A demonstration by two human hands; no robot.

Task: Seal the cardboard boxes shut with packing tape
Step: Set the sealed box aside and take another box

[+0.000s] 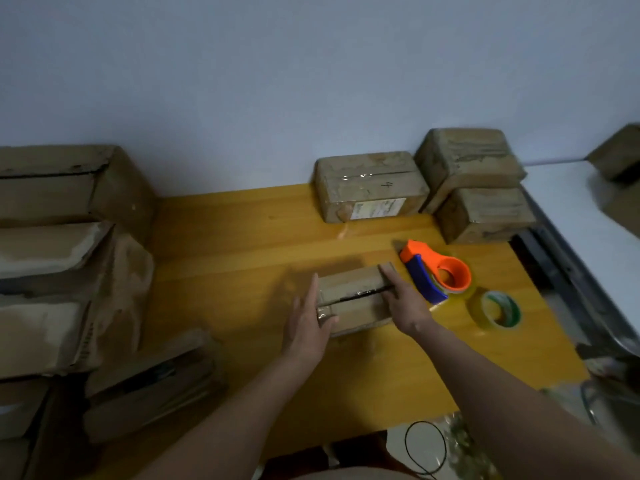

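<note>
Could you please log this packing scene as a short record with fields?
surface: yellow wooden table
box in work: small cardboard box, top seam still showing a gap
left hand: flat against the box's left end
right hand: fingers straight along its right end
tape dispenser: orange and blue, lying right of the box, untouched
spare tape roll: flat, near the dispenser
other boxes: three boxes at the wall

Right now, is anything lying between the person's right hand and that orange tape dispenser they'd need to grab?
Nothing visible does. The right hand rests on the small cardboard box, and the tape dispenser lies just beside it on bare yellow table. The spare tape roll sits off to the side.
</note>
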